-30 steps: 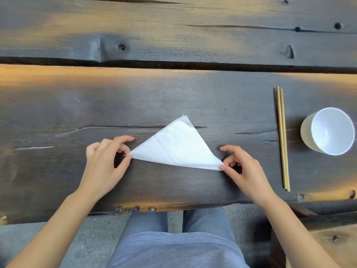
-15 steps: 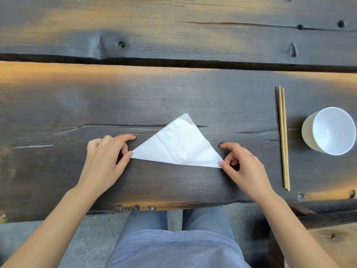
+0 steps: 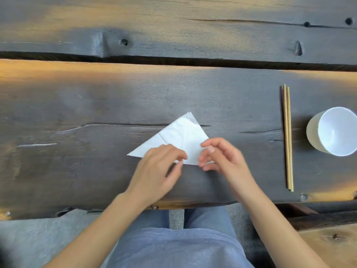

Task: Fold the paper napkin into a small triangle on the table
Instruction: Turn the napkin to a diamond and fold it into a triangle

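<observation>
Fingers [image 3: 180, 154] of the left hand [image 3: 156, 171] pressed the napkin [image 3: 181, 136] near its front edge on the tabletop [image 3: 96, 105]; the right hand [image 3: 222, 157] curled loosely over the right corner, grip unclear through blur. Thin paper could slide or crease crookedly if that corner was carried over unevenly.

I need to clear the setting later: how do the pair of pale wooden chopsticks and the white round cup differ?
The pair of pale wooden chopsticks are long and thin; the white round cup is short and wide. The chopsticks lie flat, pointing away from the person; the cup stands upright, mouth open and apparently empty. The chopsticks sit nearer the white folded paper napkin; the cup is further right. Both rest untouched on the dark wooden table.
</observation>
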